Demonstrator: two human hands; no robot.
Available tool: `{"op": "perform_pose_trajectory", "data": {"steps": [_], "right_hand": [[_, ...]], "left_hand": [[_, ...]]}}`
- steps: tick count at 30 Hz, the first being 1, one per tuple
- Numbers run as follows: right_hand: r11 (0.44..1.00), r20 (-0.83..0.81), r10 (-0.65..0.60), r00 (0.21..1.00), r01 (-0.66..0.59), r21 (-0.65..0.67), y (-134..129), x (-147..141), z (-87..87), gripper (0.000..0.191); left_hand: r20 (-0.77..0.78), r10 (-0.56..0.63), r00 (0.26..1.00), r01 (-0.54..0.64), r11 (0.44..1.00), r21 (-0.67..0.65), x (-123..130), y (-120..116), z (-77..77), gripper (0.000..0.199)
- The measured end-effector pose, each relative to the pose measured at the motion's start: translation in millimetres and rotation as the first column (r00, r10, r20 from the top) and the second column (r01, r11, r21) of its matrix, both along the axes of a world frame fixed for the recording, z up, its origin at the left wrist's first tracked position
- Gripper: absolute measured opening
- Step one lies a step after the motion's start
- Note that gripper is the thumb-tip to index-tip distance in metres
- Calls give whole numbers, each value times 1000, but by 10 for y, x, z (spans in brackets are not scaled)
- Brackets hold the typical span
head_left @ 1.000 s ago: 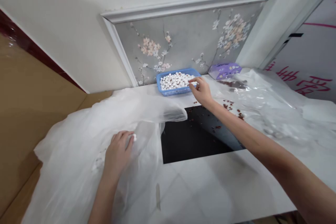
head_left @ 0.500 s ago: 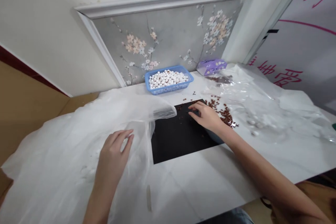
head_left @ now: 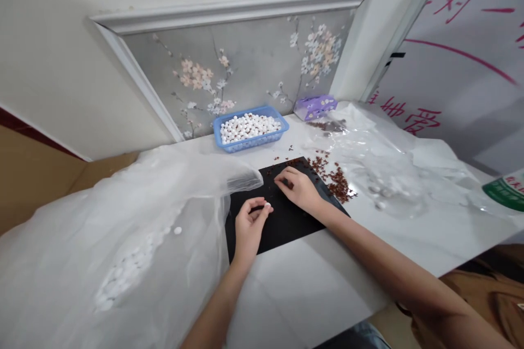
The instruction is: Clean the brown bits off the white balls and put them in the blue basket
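Between the thumb and fingertips of my left hand (head_left: 249, 229) is a small white ball (head_left: 267, 205), held over the black mat (head_left: 282, 226). My right hand (head_left: 301, 191) is over the same mat, its thumb and fingers pinched together; what they hold, if anything, is too small to make out. Right behind it lie small brown star-shaped pieces (head_left: 339, 184), scattered over the mat's far corner and the table. A clear plastic bag (head_left: 196, 229) at the left holds many white balls (head_left: 126, 272), and one loose ball (head_left: 177, 230) rests near its mouth.
A blue basket (head_left: 250, 144) full of white balls, with some brown pieces among them, stands against the wall. Beside it sits a purple packet (head_left: 315, 107). Crumpled clear plastic (head_left: 393, 169) covers the table's right part. A green-labelled item (head_left: 507, 192) shows at the right edge.
My left hand has moved right from the plastic bag to the black mat and now shows a white ball. My right hand stays over the mat, its fingertips closer together. The view has shifted right.
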State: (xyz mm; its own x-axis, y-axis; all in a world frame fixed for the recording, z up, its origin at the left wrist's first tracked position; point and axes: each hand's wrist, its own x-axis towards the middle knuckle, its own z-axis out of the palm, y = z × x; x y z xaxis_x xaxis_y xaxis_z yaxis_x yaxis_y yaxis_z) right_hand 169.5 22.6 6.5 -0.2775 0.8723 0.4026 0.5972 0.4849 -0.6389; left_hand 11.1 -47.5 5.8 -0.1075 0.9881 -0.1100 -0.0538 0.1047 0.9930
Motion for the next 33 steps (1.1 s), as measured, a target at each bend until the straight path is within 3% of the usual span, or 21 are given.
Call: {"op": "perform_pose_trajectory", "data": {"steps": [3, 8, 15, 24, 33], "right_hand": [[996, -183, 90, 979, -89, 17, -170, -109, 43, 11], [990, -290, 136, 947, -141, 1, -324, -246, 85, 9], [975, -306, 206, 929, -222, -18, -333, -256, 49, 8], [967, -390, 188, 901, -240, -87, -392, -302, -5, 14], [955, -314, 257, 914, -291, -65, -367, -269, 25, 12]], "left_hand": [[75, 71, 995, -68, 997, -37, -23, 9, 19, 30], [118, 38, 992, -33, 998, -46, -17, -2, 22, 27], [117, 58, 991, -51, 997, -58, -30, -22, 38, 24], [173, 120, 978, -112, 992, -59, -38, -15, 10, 25], [214, 103, 971, -92, 994, -59, -52, -16, -20, 22]]}}
